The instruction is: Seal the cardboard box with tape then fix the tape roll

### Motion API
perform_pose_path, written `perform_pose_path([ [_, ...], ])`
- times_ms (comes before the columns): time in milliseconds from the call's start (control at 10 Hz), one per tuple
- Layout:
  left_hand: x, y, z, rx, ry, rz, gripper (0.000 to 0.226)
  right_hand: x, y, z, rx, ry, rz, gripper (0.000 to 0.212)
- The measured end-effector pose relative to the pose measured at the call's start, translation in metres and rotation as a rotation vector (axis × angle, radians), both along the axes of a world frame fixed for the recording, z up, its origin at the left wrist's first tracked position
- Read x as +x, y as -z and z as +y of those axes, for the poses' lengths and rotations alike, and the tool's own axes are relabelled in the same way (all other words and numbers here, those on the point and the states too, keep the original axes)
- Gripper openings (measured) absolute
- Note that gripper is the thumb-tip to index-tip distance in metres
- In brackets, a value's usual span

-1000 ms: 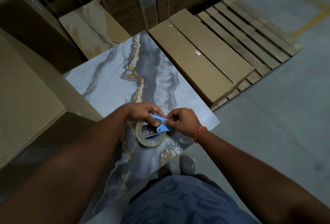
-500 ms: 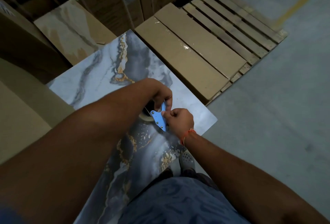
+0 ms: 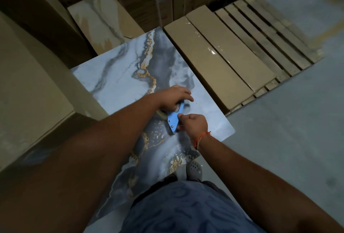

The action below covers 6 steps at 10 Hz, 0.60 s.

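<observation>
1. The left hand [image 3: 174, 96] is palm down, fingers curled over the tape roll [image 3: 161, 113], pressing it onto the slab [image 3: 119, 82]; most of the roll is hidden under it.
2. The right hand [image 3: 193, 123] is closed, pinching the lower end of the blue cutter [image 3: 175, 118], which runs slantwise up to the roll.
3. Both forearms reach forward and converge; an orange thread [image 3: 202, 138] circles the right wrist.
4. Roll and cutter sit near the slab's right edge, close to its near-right corner.
5. Beyond that edge lies open grey floor [image 3: 279, 149]. Flat taped boxes [image 3: 223, 56] on a pallet [image 3: 270, 33] adjoin the slab's far right side.
6. Tall cartons [image 3: 28, 84] crowd the left.
</observation>
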<state>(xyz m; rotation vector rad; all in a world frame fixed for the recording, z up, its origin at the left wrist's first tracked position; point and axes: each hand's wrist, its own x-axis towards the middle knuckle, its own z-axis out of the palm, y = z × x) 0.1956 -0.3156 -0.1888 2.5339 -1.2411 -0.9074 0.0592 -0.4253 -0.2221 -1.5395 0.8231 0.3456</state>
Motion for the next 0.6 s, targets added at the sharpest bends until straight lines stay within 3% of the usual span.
perform_pose_path([
  [100, -0.027, -0.007, 0.022, -0.271, -0.411, 0.019, 0.069, 0.004, -0.004, -0.002, 0.053, -0.026, 0.013, 0.029],
  [200, -0.053, -0.01, 0.04, -0.377, -0.671, -0.012, 0.062, 0.005, -0.007, -0.009, -0.044, -0.139, 0.005, 0.027],
  [400, -0.101, -0.013, 0.069, -0.401, -0.887, -0.091, 0.055, 0.029, -0.019, -0.027, -0.133, -0.456, 0.069, 0.021],
  [600, -0.14, -0.025, 0.092, -0.411, -0.95, -0.223, 0.047, 0.045, -0.054, -0.025, -0.415, -0.588, -0.154, 0.033],
])
